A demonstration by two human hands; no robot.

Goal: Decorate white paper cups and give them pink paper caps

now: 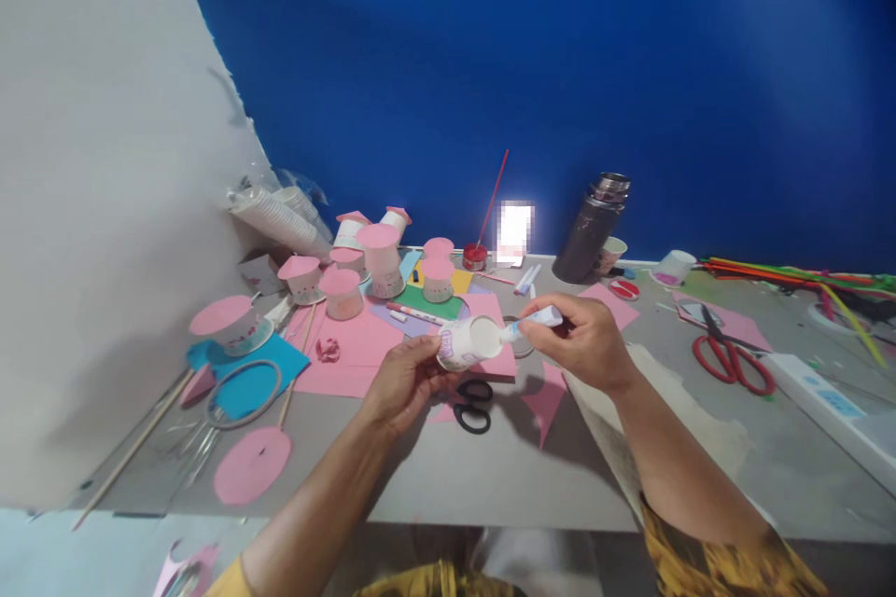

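Note:
In my left hand (413, 381) a small white paper cup (468, 344) with purple print lies tilted on its side, its mouth facing right. My right hand (580, 341) is closed around a white tube with light-blue print (538, 324), which looks like glue. Its narrow tip meets the cup's rim, or nearly so. Beneath the cup are black-handled scissors (474, 407), their blades hidden. Pink paper sheets (336, 378) lie under and around my hands, and a pink paper scrap (546, 399) is below the right one.
Several paper cups topped with pink discs (382, 256) stand at the back left. A stack of white cups (280, 219) leans by the wall. A dark thermos flask (592, 229) stands behind my right hand. Red-handled scissors (732, 359) and a white power strip (826, 401) lie at right.

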